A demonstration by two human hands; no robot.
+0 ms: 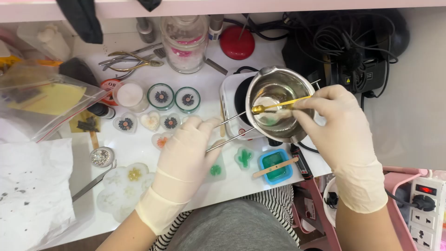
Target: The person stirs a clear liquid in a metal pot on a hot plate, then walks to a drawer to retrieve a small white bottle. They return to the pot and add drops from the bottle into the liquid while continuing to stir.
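Over the small white hotplate (231, 100), toward the right of the crowded white surface (139, 148), sits a shiny metal pot (277, 103), and both gloved hands meet at it. The right hand (335, 135) comes in from the right rim, its fingers (304, 103) pinched together on the end of a thin gold spoon (278, 104). The spoon lies nearly level, its long axis running right to left with a slight downward slant, so the bowl end rests inside the pot near its left wall, above a pale melt with a greenish tinge at the bottom. The spoon thus reaches away from those fingers toward the left, across the middle of the pot.

The left hand (188, 153) is lower and to the left, and its fingers (204, 125) are closed around the pot's wire handle (232, 128), two thin rods that slant down and left from the pot's side. The handle points straight at that hand, so the left hand steadies the pot while the right one, the nearer to the pot's mouth, works the spoon.

Just in front of the pot, on the surface, lie a green cactus shape (244, 157) and a blue square mould (275, 166) with a wooden stick (275, 167) laid across it. Further left are round and heart-shaped pieces with flowers in them.
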